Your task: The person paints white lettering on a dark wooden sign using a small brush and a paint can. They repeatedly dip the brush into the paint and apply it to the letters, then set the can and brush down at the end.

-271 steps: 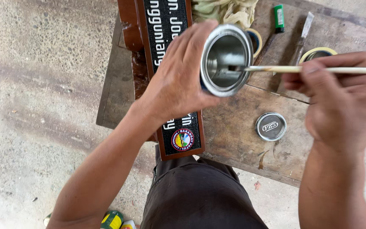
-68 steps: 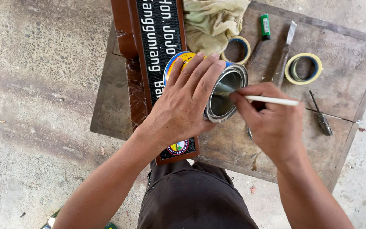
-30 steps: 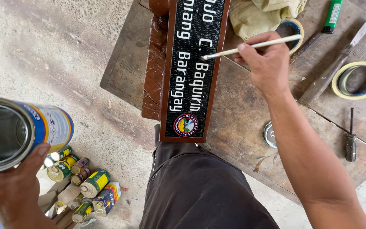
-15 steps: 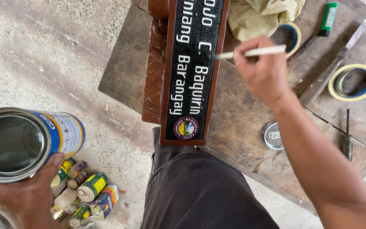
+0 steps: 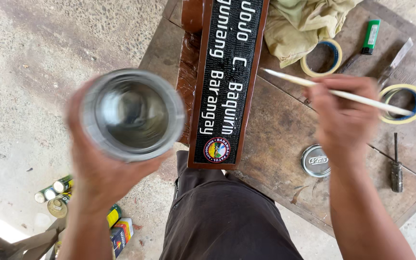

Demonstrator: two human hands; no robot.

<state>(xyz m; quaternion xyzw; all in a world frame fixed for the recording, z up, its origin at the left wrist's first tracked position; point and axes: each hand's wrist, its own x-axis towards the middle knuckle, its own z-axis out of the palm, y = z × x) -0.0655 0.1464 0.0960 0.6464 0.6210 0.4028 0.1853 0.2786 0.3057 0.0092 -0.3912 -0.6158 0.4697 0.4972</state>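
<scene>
My left hand [image 5: 99, 175] grips an open metal paint can [image 5: 132, 114], held up with its mouth facing me, left of the bench. My right hand [image 5: 345, 118] holds a thin white brush [image 5: 314, 84] above the wooden bench [image 5: 275, 139], its tip pointing left toward a long black name plaque [image 5: 227, 82] with white letters, a brown frame and a round coloured seal. The can's round metal lid [image 5: 315, 160] lies on the bench below my right hand.
On the bench lie a beige rag [image 5: 299, 29], two rolls of tape [image 5: 321, 58] [image 5: 403, 103], a green lighter [image 5: 371, 36], a chisel-like blade [image 5: 396, 60] and a screwdriver [image 5: 396, 166]. Several small paint cans [image 5: 56, 192] sit on the concrete floor at lower left. My dark trousers [image 5: 222, 216] fill the bottom centre.
My left hand has lifted the can from low at the left up toward the bench, turning its mouth to face me. My right hand with the brush moved right, off the plaque.
</scene>
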